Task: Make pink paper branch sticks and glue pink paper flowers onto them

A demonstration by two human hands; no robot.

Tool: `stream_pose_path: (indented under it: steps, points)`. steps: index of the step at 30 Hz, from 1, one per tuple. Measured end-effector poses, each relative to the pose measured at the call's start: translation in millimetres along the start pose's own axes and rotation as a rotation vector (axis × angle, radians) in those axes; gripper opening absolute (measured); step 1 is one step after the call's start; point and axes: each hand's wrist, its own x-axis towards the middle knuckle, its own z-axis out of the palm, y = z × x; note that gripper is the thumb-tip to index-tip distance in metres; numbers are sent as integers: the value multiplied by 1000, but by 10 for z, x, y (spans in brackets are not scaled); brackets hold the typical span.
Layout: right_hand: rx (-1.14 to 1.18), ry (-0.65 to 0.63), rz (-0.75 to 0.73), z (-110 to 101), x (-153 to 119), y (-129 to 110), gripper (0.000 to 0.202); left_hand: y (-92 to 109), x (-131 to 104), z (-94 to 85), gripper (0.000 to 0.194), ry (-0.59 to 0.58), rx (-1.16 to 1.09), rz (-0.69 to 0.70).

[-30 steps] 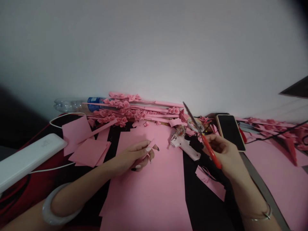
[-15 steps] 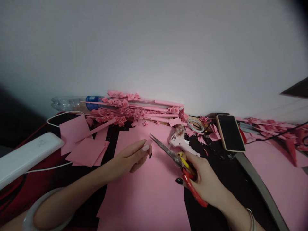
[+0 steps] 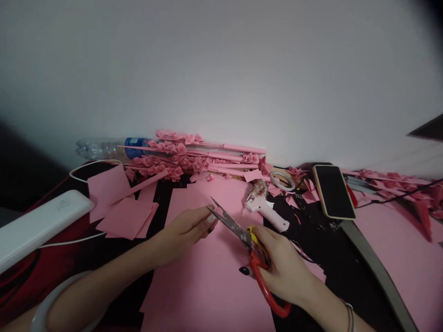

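My right hand [image 3: 282,263] grips a pair of scissors [image 3: 238,230] with red and yellow handles. Their blades stand slightly apart, and the tips reach the fingertips of my left hand [image 3: 190,230]. That hand is closed in a pinch on a small piece of pink paper, mostly hidden by the fingers and hard to tell from the pink behind it. Beneath both hands lies a large pink paper sheet [image 3: 207,286]. A pale pink glue gun [image 3: 268,210] rests just beyond the scissors.
Pink paper flower stems [image 3: 194,161] are piled along the wall beside a plastic bottle [image 3: 104,148]. Pink paper squares [image 3: 124,216] and a white bar-shaped device [image 3: 44,226] lie left. A tape roll [image 3: 282,180] and a phone [image 3: 334,191] sit at the right.
The scissors have moved left and slightly down, and their blades have opened a little at my left fingertips. My left hand has barely shifted.
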Motion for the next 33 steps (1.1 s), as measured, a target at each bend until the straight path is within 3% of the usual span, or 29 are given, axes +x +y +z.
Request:
stream_pose_path:
  steps: [13, 25, 33]
  points:
    - [55, 26, -12, 48, -20, 49, 30, -5, 6, -4, 35, -22, 205, 61]
    - [74, 48, -74, 72, -35, 67, 30, -51, -10, 11, 36, -28, 91, -12]
    - [78, 46, -49, 86, -48, 47, 34, 31, 19, 1, 38, -72, 71, -24]
